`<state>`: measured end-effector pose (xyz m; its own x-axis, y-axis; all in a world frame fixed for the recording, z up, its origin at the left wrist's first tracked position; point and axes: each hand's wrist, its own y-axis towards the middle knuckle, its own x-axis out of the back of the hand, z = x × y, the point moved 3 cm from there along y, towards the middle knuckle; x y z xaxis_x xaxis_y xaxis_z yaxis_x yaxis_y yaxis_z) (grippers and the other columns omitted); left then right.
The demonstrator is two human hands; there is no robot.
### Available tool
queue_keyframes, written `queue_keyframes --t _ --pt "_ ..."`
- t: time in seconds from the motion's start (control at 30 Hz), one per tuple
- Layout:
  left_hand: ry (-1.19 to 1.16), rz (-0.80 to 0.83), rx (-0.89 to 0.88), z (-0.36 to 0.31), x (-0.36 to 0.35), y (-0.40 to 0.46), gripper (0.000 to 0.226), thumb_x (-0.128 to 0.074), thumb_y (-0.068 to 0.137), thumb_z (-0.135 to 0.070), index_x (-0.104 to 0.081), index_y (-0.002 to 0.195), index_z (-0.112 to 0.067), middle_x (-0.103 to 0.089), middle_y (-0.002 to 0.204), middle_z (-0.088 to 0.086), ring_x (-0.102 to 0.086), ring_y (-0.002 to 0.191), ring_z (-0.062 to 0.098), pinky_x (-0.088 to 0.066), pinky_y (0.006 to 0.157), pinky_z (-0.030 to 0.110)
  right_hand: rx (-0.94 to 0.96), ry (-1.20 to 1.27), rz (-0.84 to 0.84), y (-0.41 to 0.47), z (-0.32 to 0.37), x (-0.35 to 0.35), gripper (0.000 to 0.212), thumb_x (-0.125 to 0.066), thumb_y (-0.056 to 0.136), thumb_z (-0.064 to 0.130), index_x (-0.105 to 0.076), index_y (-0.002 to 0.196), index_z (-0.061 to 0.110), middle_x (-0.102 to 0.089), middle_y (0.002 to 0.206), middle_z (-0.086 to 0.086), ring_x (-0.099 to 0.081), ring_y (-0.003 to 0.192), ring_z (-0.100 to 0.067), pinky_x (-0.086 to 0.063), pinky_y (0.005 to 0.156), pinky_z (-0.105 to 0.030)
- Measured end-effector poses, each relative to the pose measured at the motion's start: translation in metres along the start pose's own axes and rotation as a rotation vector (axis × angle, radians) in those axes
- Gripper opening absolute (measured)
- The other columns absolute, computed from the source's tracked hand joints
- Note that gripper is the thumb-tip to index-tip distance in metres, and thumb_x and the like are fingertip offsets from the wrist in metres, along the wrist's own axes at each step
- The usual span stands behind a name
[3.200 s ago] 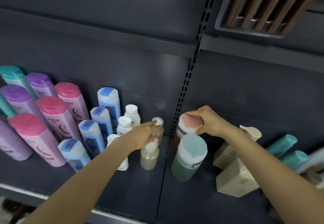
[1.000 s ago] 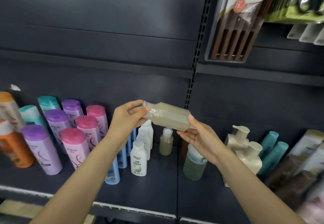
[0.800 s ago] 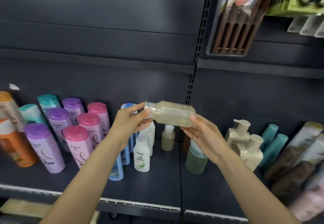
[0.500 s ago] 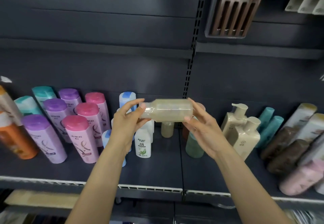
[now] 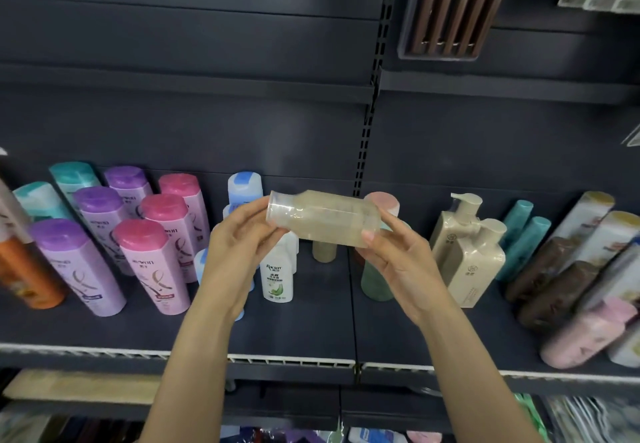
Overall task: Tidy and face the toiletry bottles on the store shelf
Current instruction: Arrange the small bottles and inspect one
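A small clear bottle of pale beige liquid lies on its side in the air in front of the shelf. My left hand holds its neck end, and my right hand grips its base end, thumb on the front. Behind it on the dark shelf stand a white Rocten bottle, a small beige bottle, a green bottle and a pink-capped bottle, all partly hidden by my hands.
Pink and purple shampoo bottles and an orange one fill the left. Blue-capped bottles stand behind my left hand. Cream pump bottles, teal tubes and leaning brown and pink bottles crowd the right.
The beige bottle was lifted off the shelf and now lies level between both hands, a little lower and closer than a second ago. My view has pulled back from the shelf.
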<state>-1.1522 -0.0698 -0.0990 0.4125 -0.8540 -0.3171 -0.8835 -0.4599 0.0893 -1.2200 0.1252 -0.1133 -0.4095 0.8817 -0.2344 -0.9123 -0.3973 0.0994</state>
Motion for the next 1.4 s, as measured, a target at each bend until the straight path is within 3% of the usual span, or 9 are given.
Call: queue_keyframes --t 0.23,0.43,0.57,0.7,0.8,0.9,1.03,1.2,1.4 --pt "0.157 -0.111 -0.073 0.0 0.003 -0.004 0.024 -0.066 0.084 -0.02 -0.064 0.105 -0.008 -0.071 0.1 0.01 -0.071 0.088 0.018 -0.054 0.088 0.029 -0.102 0.019 -0.058 -0.008 -0.005 -0.005 0.041 -0.059 0.078 0.037 -0.066 0.108 0.009 -0.072 0.103 -0.01 -0.07 0.094 -0.024 -0.055 0.081 -0.026" --pt "0.214 -0.149 -0.095 0.002 -0.002 0.002 0.016 -0.066 0.084 -0.026 -0.065 0.1 -0.022 -0.07 0.087 0.0 -0.068 0.08 0.01 -0.055 0.076 0.02 -0.21 0.06 -0.113 -0.006 -0.013 -0.008 0.03 -0.059 0.084 0.039 -0.066 0.097 0.013 -0.074 0.087 -0.013 -0.071 0.085 -0.027 -0.058 0.072 -0.025" --pt "0.232 -0.105 -0.073 0.007 -0.009 0.008 0.041 -0.072 0.069 -0.037 -0.065 0.105 -0.017 -0.062 0.094 0.008 -0.066 0.086 0.017 -0.058 0.07 0.025 -0.273 0.019 -0.16 -0.003 -0.017 -0.005 0.038 -0.056 0.086 0.047 -0.063 0.101 0.013 -0.073 0.083 -0.015 -0.072 0.074 -0.024 -0.057 0.063 -0.023" --pt "0.306 -0.132 -0.088 0.015 -0.02 0.019 0.035 -0.079 0.07 -0.04 -0.064 0.097 -0.024 -0.061 0.079 -0.011 -0.067 0.082 0.019 -0.058 0.072 0.03 -0.323 -0.071 -0.178 0.009 -0.023 0.003 0.038 -0.053 0.091 0.045 -0.061 0.103 0.01 -0.072 0.085 -0.019 -0.072 0.076 -0.025 -0.058 0.066 -0.023" --pt "0.436 -0.153 -0.095 0.025 -0.03 0.027 0.048 -0.075 0.061 -0.055 -0.064 0.099 -0.028 -0.061 0.075 -0.015 -0.066 0.08 0.015 -0.056 0.078 0.039 -0.257 -0.301 -0.219 0.021 -0.029 0.016 0.03 -0.054 0.093 0.037 -0.066 0.093 0.01 -0.072 0.089 -0.014 -0.072 0.078 -0.021 -0.057 0.073 -0.019" --pt "0.518 -0.185 -0.114 0.04 -0.041 0.036 0.034 -0.077 0.072 -0.041 -0.061 0.098 -0.024 -0.058 0.078 -0.014 -0.061 0.077 0.01 -0.049 0.066 0.022 -0.08 -0.807 -0.291 0.036 -0.029 0.036 0.026 -0.06 0.09 0.03 -0.068 0.106 0.011 -0.068 0.099 0.001 -0.062 0.091 -0.011 -0.042 0.071 -0.005" --pt "0.69 -0.16 -0.142 0.072 -0.052 0.057 0.031 -0.078 0.072 -0.034 -0.059 0.093 -0.022 -0.058 0.084 -0.012 -0.059 0.08 0.011 -0.045 0.065 0.022 0.005 -1.128 -0.231 0.06 -0.035 0.058 0.042 -0.061 0.09 0.024 -0.054 0.129 0.012 -0.05 0.131 -0.006 -0.047 0.121 -0.022 -0.038 0.095 -0.027" --pt "0.899 -0.058 -0.057 0.129 -0.058 0.083 0.032 -0.079 0.069 -0.028 -0.058 0.092 -0.017 -0.061 0.093 0.003 -0.059 0.083 0.021 -0.047 0.071 0.034 -0.047 -1.302 -0.001 0.082 -0.052 0.073 0.049 -0.055 0.093 0.024 -0.043 0.14 0.015 -0.035 0.148 0.003 -0.031 0.134 -0.016 -0.035 0.105 -0.031" --pt "1.117 -0.009 0.052 0.156 -0.06 0.091 0.039 -0.076 0.074 -0.027 -0.059 0.106 -0.012 -0.053 0.106 0.01 -0.057 0.094 0.029 -0.047 0.081 0.041 0.033 -1.376 0.014 0.092 -0.049 0.081 0.041 -0.058 0.092 0.02 -0.054 0.132 0.015 -0.047 0.137 0.004 -0.039 0.123 -0.017 -0.043 0.096 -0.034"
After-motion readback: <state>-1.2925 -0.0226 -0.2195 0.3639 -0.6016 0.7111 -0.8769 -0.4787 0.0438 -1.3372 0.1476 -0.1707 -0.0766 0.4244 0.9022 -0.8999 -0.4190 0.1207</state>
